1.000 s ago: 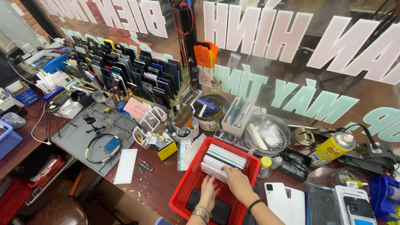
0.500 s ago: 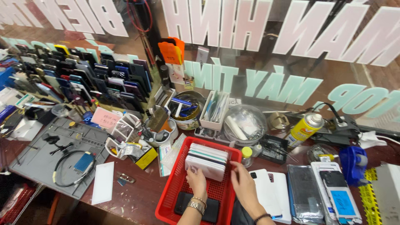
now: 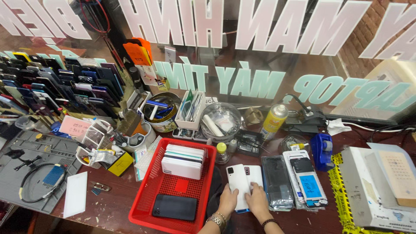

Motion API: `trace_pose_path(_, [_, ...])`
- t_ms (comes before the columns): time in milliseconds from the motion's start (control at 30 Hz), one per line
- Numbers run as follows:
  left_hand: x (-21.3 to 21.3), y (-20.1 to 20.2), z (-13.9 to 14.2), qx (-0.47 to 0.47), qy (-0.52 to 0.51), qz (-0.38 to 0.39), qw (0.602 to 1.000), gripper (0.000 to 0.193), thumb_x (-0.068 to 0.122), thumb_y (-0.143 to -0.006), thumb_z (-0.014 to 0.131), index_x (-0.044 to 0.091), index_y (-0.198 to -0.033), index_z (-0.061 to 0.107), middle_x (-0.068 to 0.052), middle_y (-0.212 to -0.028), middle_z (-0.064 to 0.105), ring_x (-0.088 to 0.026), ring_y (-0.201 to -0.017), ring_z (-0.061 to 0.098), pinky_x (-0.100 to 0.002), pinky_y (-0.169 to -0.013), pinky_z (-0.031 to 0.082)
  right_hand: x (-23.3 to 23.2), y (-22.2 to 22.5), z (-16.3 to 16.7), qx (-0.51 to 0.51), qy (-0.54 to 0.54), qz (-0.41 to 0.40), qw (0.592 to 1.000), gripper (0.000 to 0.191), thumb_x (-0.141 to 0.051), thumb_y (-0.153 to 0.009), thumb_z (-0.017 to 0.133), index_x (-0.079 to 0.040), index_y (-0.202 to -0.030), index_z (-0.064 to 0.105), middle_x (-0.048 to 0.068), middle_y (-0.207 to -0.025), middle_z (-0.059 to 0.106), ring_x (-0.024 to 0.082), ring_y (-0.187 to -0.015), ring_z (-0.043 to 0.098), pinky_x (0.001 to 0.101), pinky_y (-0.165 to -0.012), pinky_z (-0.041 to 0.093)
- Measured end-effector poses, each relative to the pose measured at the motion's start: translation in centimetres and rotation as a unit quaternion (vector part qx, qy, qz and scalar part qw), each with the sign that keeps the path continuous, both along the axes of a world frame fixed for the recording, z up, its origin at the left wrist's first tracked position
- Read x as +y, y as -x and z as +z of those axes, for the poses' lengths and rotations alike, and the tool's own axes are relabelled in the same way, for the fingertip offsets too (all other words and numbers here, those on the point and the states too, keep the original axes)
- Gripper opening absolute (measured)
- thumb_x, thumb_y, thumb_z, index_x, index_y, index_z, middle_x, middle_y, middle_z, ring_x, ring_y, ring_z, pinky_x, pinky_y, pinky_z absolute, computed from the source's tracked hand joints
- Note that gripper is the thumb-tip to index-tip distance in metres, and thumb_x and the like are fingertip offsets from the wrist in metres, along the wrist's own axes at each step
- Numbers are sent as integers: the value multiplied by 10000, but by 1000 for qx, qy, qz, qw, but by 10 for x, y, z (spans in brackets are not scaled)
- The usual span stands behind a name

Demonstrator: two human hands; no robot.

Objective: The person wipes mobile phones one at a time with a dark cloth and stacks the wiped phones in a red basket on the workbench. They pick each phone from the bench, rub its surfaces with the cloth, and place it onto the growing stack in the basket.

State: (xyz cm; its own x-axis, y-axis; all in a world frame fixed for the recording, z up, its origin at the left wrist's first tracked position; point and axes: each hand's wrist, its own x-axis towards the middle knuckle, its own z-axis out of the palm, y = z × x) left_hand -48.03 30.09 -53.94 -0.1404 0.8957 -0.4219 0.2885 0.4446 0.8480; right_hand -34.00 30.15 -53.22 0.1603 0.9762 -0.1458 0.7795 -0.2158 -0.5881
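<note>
We have both hands, left hand and right hand, fingers clamped on a white phone beside the red basket, its stacked phones untouched.

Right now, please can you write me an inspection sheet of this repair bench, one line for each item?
Surface: dark brown wooden bench, crowded; grey work mat at the left.
Job's things: white smartphone lying face down, both hands on it.
Clutter: red plastic mesh basket holding a stack of white phones and a black phone; yellow spray can; blue tape dispenser; rack of upright phones.
Hands: left hand and right hand rest on the white smartphone.
Cables: black looped cable on the mat.
Surroundings: glass window with large lettering.
</note>
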Motion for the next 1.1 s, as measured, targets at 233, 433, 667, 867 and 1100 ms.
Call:
trace_pose_path(233, [7,8,14,-253,16,137,958,490,177,-925,731,-45,-1327,560,-174,-1189,727,-236,-1044,721,-350,-884,585,1,-17,25,355,97,-60,928,487,-114,-841,718,-95,-1320,632,132,-1048,696,240,-943,709,375,-823,573])
trace_pose_path(433, [13,43,84,-404,-119,108,900,367,122,-988,608,-21,-1326,599,-113,-1216,716,-172,-1044,692,-326,-900,557,-20,7,16,501,20,-6,865,452,-233,-903,663,-40,-1312,655,181,-1095,692,296,-1017,677,411,-869,540])
trace_pose_path(667, [10,95,126,-459,-161,148,861,518,70,-969,568,81,-1480,486,-74,-1366,648,-189,-1218,628,-355,-1015,506,-72,71,24,-27,-202,378,903,791,-359,-553,894,-81,-1230,595,347,-1423,480,526,-1238,510,537,-927,489])
trace_pose_path(867, [-3,131,137,-506,-143,170,834,545,112,-977,529,100,-1516,450,-73,-1416,612,-221,-1258,615,-402,-1058,493,-37,51,73,131,-24,84,988,385,-238,-869,710,-59,-1191,596,177,-1055,744,375,-1042,708,411,-895,566])
trace_pose_path(1100, [-6,73,127,-546,-67,123,826,561,342,-1007,502,108,-1516,473,-73,-1465,602,-188,-1307,582,-352,-1090,455,-24,55,167,179,-297,133,929,492,-264,-879,717,-90,-1325,605,171,-1348,633,424,-1226,564,470,-996,435])
